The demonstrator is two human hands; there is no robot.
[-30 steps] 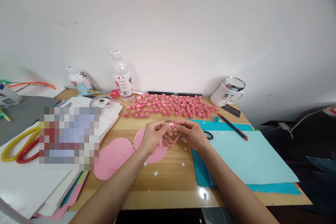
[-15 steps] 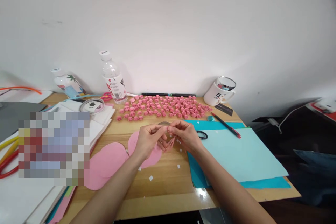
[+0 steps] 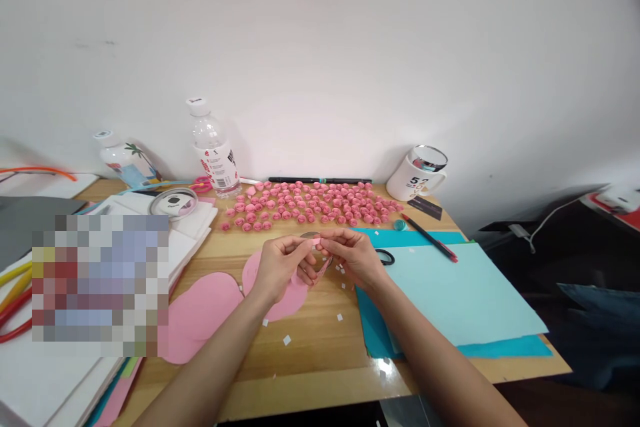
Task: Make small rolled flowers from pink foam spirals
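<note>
Between the fingertips of both hands is a narrow pink paper strip, part of it hanging in a loose curl below. My left hand pinches one end and my right hand pinches the other, their fingertips almost meeting. Just beyond them, many small rolled pink paper roses are spread over the table. Under and beside my left hand lie pink paper circles. A grey ring-shaped thing behind my fingertips is mostly hidden. Near my right wrist shows a black loop handle.
Blue paper sheets lie on the right with a pen across them. A white mug and a plastic bottle stand at the back. Stacked papers and a tape roll are left. Small white scraps dot the wooden table.
My fingertips have parted slightly, so more of the pink strip shows between them. Both hands stay in nearly the same place. The view has shifted very slightly.
</note>
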